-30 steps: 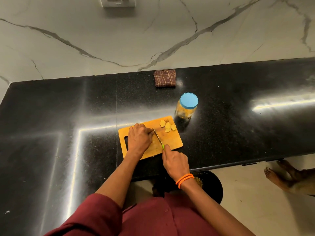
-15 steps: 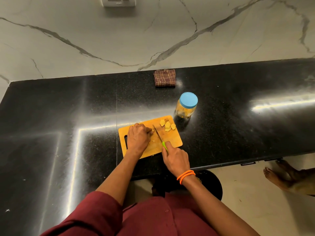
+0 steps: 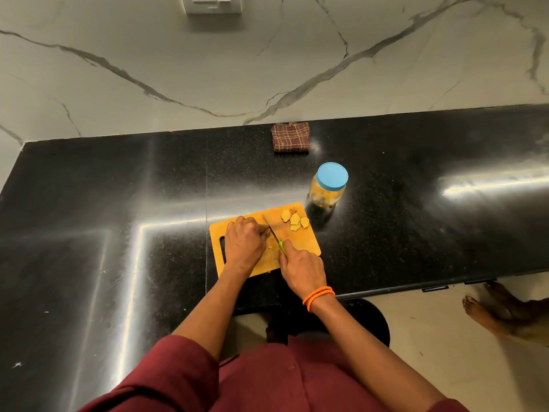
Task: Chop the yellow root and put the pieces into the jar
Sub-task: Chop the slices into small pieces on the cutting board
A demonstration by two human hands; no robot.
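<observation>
A wooden cutting board point(image 3: 306, 245) lies on the black counter. Several yellow root slices point(image 3: 294, 220) sit at its far right corner. My left hand point(image 3: 243, 243) is curled over the rest of the root, which is hidden under its fingers. My right hand point(image 3: 301, 270) grips the green handle of a small knife point(image 3: 271, 230), whose blade lies right beside my left fingertips. A small yellow bit lies on the board between my hands. The jar point(image 3: 328, 188) with a blue lid on it stands just beyond the board's right corner.
A folded brown checked cloth point(image 3: 290, 137) lies at the back of the counter point(image 3: 118, 203) by the marble wall. A black stool point(image 3: 368, 319) stands below the counter edge. Another person's bare feet point(image 3: 487, 310) are on the floor at right.
The knife blade has shifted slightly along the board beside my left fingers, as in slicing strokes. Both hands stay in place; the slices and jar have not moved.
</observation>
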